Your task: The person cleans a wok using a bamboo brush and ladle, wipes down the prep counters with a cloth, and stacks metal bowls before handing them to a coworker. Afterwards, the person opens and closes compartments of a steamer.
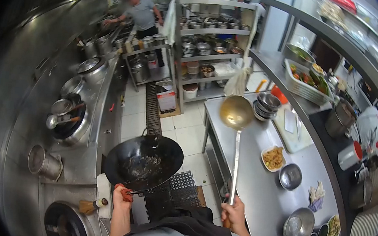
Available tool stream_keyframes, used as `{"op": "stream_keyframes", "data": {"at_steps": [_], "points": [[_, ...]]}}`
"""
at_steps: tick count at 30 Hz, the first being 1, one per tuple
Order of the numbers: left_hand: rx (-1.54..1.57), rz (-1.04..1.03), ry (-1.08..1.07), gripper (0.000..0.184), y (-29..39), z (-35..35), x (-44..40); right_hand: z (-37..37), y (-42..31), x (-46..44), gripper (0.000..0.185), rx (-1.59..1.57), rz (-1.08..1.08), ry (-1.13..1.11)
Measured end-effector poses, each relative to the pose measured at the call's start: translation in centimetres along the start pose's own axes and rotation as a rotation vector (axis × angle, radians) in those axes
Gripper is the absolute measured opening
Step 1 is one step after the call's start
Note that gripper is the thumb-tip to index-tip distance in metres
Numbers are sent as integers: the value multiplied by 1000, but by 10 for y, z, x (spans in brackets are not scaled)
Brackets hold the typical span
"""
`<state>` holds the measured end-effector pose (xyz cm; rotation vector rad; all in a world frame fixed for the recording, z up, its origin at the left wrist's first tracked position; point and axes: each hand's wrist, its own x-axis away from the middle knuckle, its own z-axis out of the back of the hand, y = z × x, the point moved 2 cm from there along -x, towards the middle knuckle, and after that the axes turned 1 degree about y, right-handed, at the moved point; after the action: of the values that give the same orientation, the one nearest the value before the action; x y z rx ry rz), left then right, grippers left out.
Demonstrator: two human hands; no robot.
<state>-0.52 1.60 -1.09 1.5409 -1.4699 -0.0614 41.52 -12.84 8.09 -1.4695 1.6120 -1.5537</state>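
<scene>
My left hand (pixel 121 197) is closed round the near edge of a black wok (pixel 144 161), with a red cloth (pixel 124 193) bunched in its grip. Dark wet residue shows in the bottom of the wok, which hangs over the floor between stove and table. The long handle of a ladle (pixel 237 113) is in my right hand (pixel 233 211), fingers wrapped round its lower end. The ladle's bowl points away from me over the table and holds some yellowish liquid.
On the left runs a steel stove (pixel 88 121) with another wok (pixel 67 225) near me. At right, the steel table (pixel 255 189) carries a plate of fried food (pixel 273 158), a metal bowl (pixel 290 176) and a cutting board (pixel 294 129). A co-worker (pixel 142 15) stands at the back left.
</scene>
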Motion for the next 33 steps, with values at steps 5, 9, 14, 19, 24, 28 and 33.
{"op": "stream_keyframes", "data": {"at_steps": [5, 9, 14, 19, 24, 28, 33], "points": [[27, 15, 103, 12, 51, 45, 46, -86, 25, -32, 39, 485, 102, -389], [221, -164, 67, 5, 100, 105, 78, -168, 63, -48, 36, 779, 348, -673], [232, -363, 314, 8, 107, 147, 156, -240, 97, -57, 36, 929, 388, -1048], [337, -533, 560, 31, 107, 178, 203, -348, 104, -57, 38, 928, 123, -1298], [527, -693, 810, 26, 101, 193, 216, -423, 140, -74, 36, 1061, 212, -1565], [692, -759, 984, 17, 100, 210, 190, -486, 161, -75, 35, 953, 211, -1823], [877, -818, 1023, 9, 131, 258, 160, -566, 181, -63, 36, 945, -19, -1989]]}}
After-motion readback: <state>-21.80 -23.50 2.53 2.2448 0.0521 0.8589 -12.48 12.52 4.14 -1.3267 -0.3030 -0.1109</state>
